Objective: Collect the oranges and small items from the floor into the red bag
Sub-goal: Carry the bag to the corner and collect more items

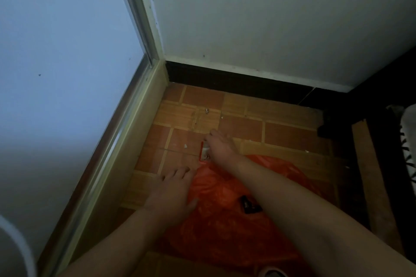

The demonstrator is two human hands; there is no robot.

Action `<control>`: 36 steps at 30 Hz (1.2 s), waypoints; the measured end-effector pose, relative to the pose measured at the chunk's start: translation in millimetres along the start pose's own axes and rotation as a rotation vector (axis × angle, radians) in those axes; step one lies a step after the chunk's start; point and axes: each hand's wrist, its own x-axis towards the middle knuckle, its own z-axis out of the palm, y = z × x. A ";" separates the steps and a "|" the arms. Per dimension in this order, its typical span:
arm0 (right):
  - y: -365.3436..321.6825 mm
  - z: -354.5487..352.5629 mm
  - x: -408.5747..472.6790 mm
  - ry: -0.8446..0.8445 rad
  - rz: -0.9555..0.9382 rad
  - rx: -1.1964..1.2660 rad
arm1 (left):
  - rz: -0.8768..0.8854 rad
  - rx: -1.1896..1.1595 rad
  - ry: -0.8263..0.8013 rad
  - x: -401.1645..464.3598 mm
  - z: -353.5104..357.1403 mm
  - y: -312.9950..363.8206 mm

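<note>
A red plastic bag (222, 209) lies crumpled on the brown tiled floor, with a small black item (249, 206) showing on it. My left hand (173, 189) rests flat on the bag's left edge with its fingers spread. My right hand (219, 144) reaches past the bag's far edge and its fingers curl over a small red and white packet (203, 152) on the floor. Tiny white scraps (185, 146) and a small pale object (206, 110) lie on the tiles beyond. No oranges are visible.
A white wall and black skirting board (236, 83) close the far side. A sliding door frame (126, 132) runs along the left. A dark piece of furniture and a wooden slat (369, 168) stand at the right. A shoe tip (272, 273) shows at the bottom edge.
</note>
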 end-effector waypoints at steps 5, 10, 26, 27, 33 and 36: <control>8.4 -17.9 -18.3 0.186 0.126 0.242 | -0.008 0.011 0.005 4.0 1.6 0.9; 21.4 -43.6 -59.5 0.353 0.253 0.488 | 0.001 0.019 -0.002 8.7 2.5 4.2; 35.2 -22.3 -235.0 -0.049 0.409 0.572 | 0.089 0.013 0.000 18.9 2.5 45.2; 34.4 -21.5 -235.3 -0.054 0.407 0.586 | 0.098 0.024 -0.005 18.2 2.5 46.6; 28.7 -15.4 -240.3 0.019 0.423 0.364 | 0.124 0.101 -0.007 14.2 1.1 46.2; 36.5 -16.0 -246.5 0.063 0.410 0.226 | 0.104 0.087 0.001 14.3 -0.1 42.3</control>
